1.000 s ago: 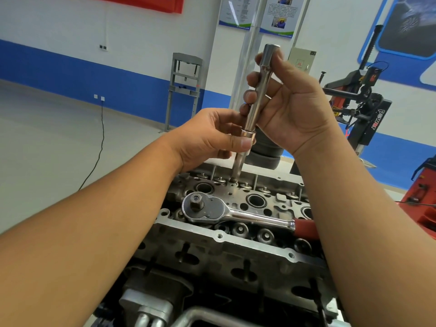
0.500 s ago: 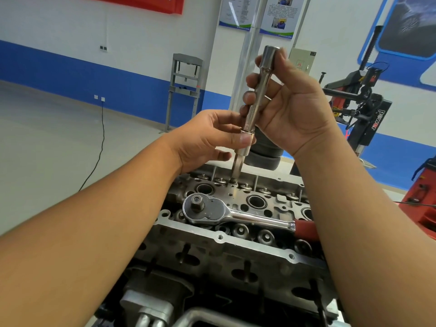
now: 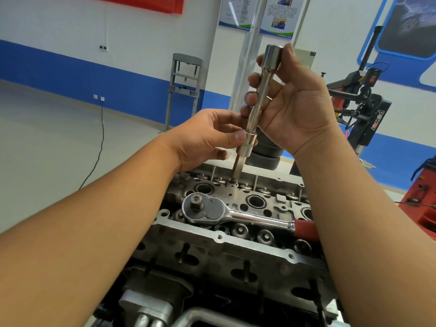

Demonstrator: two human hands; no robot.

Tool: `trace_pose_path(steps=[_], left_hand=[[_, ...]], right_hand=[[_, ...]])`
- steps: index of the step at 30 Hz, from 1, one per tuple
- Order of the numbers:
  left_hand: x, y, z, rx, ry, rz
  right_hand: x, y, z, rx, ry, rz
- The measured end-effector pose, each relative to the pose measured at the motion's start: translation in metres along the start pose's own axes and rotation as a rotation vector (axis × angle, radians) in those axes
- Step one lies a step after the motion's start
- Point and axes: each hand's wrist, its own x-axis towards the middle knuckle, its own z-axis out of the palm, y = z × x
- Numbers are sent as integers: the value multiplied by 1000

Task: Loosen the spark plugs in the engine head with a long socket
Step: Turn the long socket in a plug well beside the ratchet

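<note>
Just above centre frame, long socket (image 3: 259,100) held near upright, top leaning slightly right, lower tip over the far row of the engine head (image 3: 238,241) beneath. Gripped along the shaft by right hand (image 3: 292,109), fingers curled round it; pinched at the lower collar by left hand (image 3: 205,138), thumb and fingertips closed. Ratchet (image 3: 226,212) lying flat across the head, handle pointing right, touched by neither hand.
</note>
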Motion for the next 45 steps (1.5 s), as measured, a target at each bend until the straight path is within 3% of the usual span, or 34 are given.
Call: trace_pose_path(steps=[5, 10, 15, 20, 27, 34, 42, 45], left_hand=[[-1, 0, 3, 46, 44, -21], [-4, 5, 8, 31, -149, -100], [-4, 7, 8, -124, -182, -90], [-2, 1, 7, -94, -142, -23], [1, 0, 6, 6, 47, 16], [-2, 3, 5, -140, -106, -22], [1, 0, 6, -36, 30, 20], [-1, 2, 7, -67, -52, -34]], right_hand=[[1, 1, -1, 5, 3, -12], [2, 3, 0, -28, -14, -47], [3, 2, 3, -19, -55, -27], [0, 1, 4, 1, -40, 11], [0, 1, 5, -56, -15, -20], [2, 1, 5, -32, 3, 9], [0, 2, 4, -37, 6, -31], [1, 2, 5, -26, 3, -25]])
